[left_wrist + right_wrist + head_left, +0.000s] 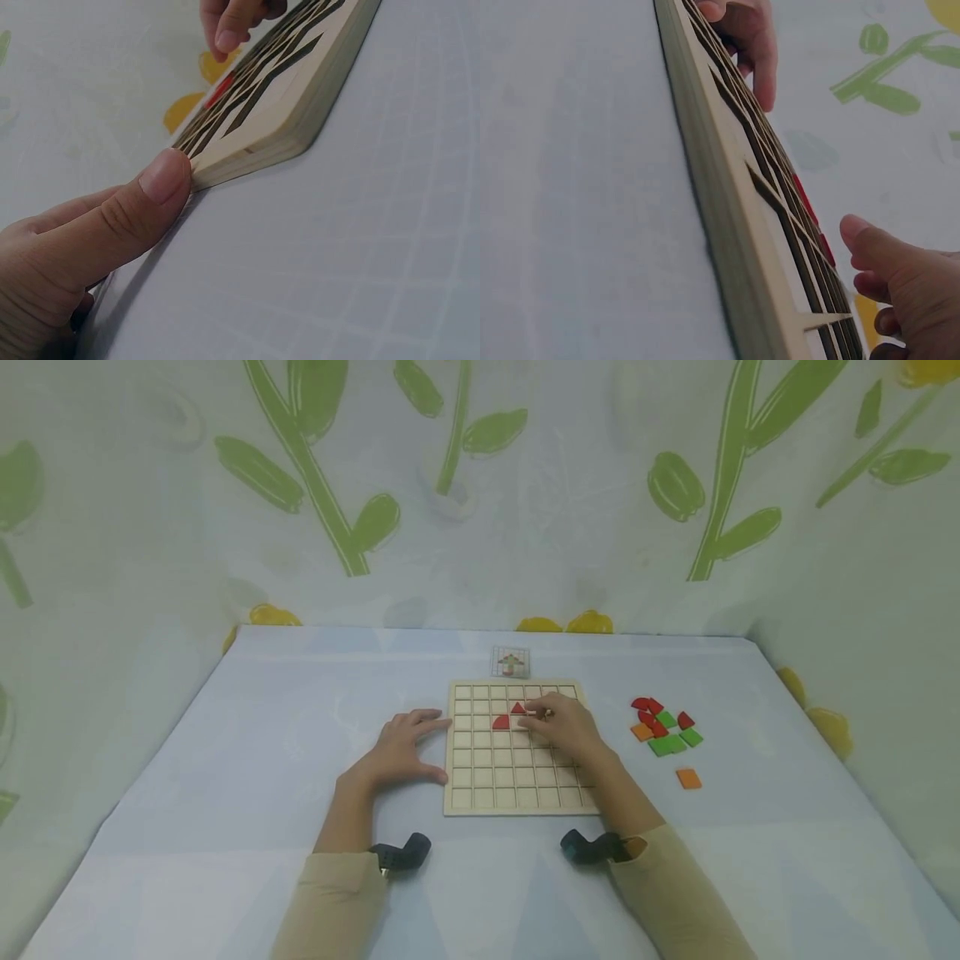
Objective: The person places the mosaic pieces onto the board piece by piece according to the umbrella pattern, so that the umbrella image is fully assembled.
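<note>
A wooden grid board (482,777) lies flat on the table. Along its left side my left hand (397,752) has thumb and fingers spread; in the left wrist view its thumb (150,195) touches the board's edge near a corner. On the board are a red quarter-circle piece (501,722) and, just up and to the right, a red triangle piece (517,708). Over the board's upper right my right hand (566,722) has its index fingertip beside the triangle. Its thumb and index finger stand apart, and no piece shows between them. The right wrist view shows that hand (915,292) beside the red pieces.
A small picture card (511,662) lies behind the board's far edge. Several red, green (666,746) and orange pieces are scattered right of the board, with one orange square (688,778) nearer the front. A leaf-patterned cloth (555,527) hangs behind the table.
</note>
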{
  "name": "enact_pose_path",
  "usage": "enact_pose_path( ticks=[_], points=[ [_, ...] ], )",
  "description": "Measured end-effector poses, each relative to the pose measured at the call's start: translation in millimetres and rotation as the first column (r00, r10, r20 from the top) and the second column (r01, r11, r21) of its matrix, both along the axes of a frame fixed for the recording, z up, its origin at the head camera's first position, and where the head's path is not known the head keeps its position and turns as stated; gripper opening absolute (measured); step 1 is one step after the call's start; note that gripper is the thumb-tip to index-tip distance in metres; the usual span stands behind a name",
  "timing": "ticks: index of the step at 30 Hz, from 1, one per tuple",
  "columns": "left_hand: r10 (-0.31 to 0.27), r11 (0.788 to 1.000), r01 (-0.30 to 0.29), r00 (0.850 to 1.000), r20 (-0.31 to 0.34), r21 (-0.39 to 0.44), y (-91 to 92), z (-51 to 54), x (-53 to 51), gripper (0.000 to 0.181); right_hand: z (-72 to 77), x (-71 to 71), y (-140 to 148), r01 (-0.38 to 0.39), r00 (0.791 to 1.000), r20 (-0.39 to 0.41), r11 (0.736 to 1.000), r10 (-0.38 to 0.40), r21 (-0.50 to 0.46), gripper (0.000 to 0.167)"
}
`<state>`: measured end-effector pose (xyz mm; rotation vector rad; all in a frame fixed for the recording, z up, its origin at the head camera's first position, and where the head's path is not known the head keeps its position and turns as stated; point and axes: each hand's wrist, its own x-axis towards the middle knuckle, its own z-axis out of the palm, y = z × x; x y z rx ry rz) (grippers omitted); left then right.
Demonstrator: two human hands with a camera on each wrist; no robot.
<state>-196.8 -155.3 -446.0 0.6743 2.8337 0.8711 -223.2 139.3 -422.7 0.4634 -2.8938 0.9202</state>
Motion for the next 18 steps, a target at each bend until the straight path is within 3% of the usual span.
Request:
enact_pose_path(
  ticks=[18],
  points=[
    [0.002, 1.0, -0.002, 1.0, -0.01, -0.011, 0.9, 4.4, 3.4, 0.09, -2.0, -0.6, 32.2, 0.094, 0.993, 0.065, 0.995, -0.095, 0.025, 0.038]
  ],
)
